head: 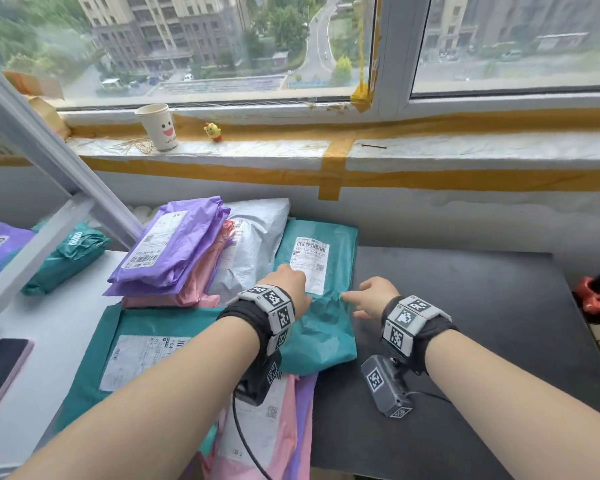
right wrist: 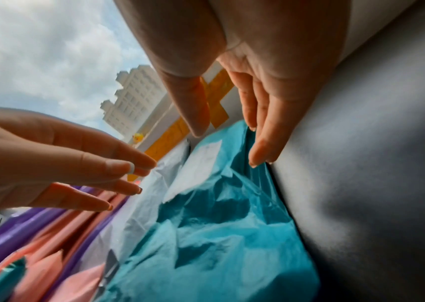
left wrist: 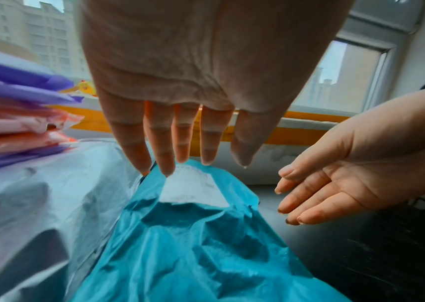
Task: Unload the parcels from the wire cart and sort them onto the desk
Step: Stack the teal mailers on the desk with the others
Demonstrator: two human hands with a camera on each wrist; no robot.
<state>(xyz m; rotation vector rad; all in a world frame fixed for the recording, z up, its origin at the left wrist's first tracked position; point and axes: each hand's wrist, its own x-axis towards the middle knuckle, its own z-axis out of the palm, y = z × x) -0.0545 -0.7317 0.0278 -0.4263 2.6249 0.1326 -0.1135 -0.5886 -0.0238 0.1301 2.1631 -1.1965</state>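
A crumpled teal parcel [head: 321,317] with a white label [head: 310,265] lies at the left edge of the black desk [head: 465,341]. My left hand [head: 290,287] is spread over it, and its straight fingers [left wrist: 167,163] reach the label [left wrist: 193,188]. My right hand [head: 371,299] sits at the parcel's right edge with its palm turned inward. Its fingertips [right wrist: 257,157] touch the edge of the teal parcel [right wrist: 219,235], and the thumb hovers above it. Neither hand grips anything.
Left of the teal parcel lie a grey-white parcel [head: 253,251] and a purple-and-pink stack [head: 174,258]. A flat teal parcel [head: 146,341] and pink parcels [head: 267,427] lie nearer me. A phone [head: 0,368] and a metal shelf frame [head: 42,150] are at left. A paper cup [head: 158,128] stands on the sill.
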